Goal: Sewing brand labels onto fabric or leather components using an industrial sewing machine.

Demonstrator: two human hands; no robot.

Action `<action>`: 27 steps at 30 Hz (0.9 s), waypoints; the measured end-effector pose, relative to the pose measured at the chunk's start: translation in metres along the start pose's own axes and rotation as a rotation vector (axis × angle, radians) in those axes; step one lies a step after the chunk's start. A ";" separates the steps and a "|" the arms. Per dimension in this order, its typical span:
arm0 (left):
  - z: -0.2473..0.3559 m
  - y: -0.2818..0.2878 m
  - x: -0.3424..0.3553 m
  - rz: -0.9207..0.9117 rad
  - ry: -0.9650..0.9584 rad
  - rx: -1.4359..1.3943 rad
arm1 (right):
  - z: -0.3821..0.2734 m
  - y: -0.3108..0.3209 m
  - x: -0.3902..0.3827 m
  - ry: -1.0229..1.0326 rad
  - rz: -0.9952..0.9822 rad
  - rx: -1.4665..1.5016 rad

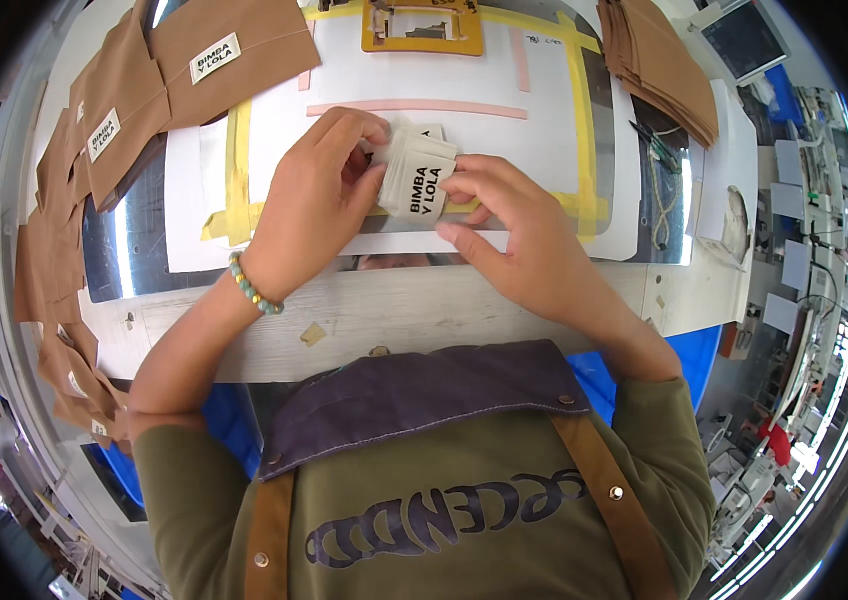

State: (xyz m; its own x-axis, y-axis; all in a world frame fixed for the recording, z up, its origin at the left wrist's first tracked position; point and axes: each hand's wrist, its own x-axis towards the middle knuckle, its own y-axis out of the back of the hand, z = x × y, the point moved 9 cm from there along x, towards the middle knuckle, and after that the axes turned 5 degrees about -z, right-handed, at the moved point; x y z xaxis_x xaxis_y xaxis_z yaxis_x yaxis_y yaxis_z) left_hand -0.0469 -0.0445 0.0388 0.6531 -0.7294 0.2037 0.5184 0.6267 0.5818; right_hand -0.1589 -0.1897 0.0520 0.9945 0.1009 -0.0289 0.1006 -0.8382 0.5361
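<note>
Label stack (418,185), slightly fanned, directly between left hand (316,190) and right hand (522,232). Lies right of the left hand and left of the right hand; touches fingers of both, with neither clearly nearer. Runs lengthwise away from the torso, with a slight rightward tilt at the far end. Left hand: curled, thumb and forefinger at the left edge; pinch on a single label, cannot tell. Right hand: partly spread, fingertips against the right edge, thumb apart from forefinger near the lower corner. Positioned over the near side of white sheet (534,150) on table (444,310), nearer the torso than pink strip (419,106).
</note>
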 end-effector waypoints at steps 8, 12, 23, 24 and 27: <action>-0.010 -0.009 0.045 -0.135 -0.059 -0.077 | 0.006 -0.040 -0.013 -0.058 -0.029 0.787; -0.004 -0.025 0.049 -0.285 -0.060 -0.160 | 0.011 -0.056 -0.022 -0.156 -0.057 1.040; 0.020 -0.004 0.001 -0.076 -0.236 0.361 | 0.026 0.055 0.023 -0.021 0.086 0.028; 0.018 -0.003 -0.001 -0.066 -0.222 0.368 | 0.029 0.054 0.033 -0.042 0.093 0.005; 0.013 -0.004 -0.001 -0.036 -0.220 0.340 | 0.029 0.050 0.058 -0.008 0.058 -0.091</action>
State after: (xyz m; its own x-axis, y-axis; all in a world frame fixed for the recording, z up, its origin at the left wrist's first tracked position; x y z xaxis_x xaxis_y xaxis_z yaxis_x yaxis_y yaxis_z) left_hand -0.0568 -0.0504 0.0463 0.4853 -0.8135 0.3206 0.3029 0.5003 0.8112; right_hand -0.0949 -0.2410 0.0527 0.9988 0.0495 -0.0022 0.0405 -0.7903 0.6114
